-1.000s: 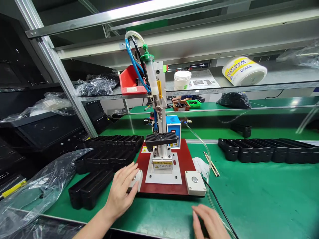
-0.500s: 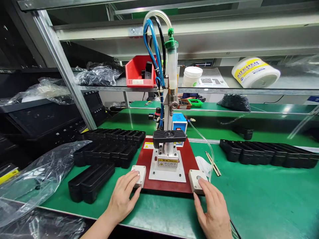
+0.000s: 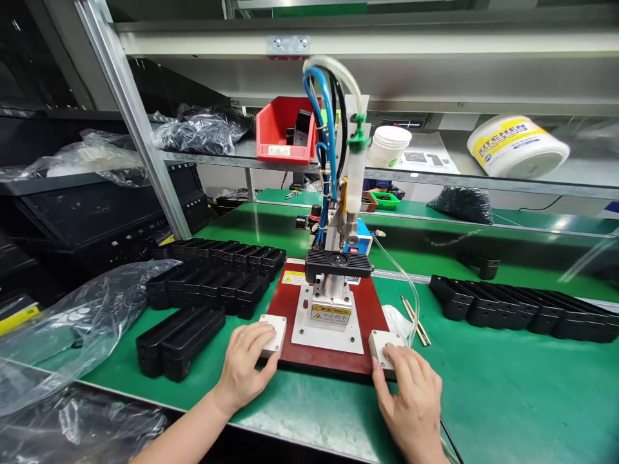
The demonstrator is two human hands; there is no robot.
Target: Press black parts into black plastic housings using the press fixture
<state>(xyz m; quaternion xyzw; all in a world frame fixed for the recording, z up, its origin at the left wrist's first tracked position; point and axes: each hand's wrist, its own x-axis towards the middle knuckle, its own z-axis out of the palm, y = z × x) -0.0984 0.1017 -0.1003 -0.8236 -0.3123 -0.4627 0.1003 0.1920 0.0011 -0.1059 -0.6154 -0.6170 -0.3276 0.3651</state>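
Observation:
My left hand rests its fingertips on the left white button box, fingers apart and holding nothing. On the right white box lie the fingertips of my right hand, also spread. Both boxes sit on the front corners of a red base plate. Between them stands a press machine with a black ribbed part on its metal post. Above that part hangs a clear syringe with a green cap, its nozzle close over the part's round centre.
Black housings stand in rows at left, two more nearer me. Another row is at right, past tweezers. Plastic film covers the left edge. The shelf holds a red bin and white tubs.
The syringe and its nozzle have come down toward the black part. The view has shifted slightly. Both hands stay on the boxes.

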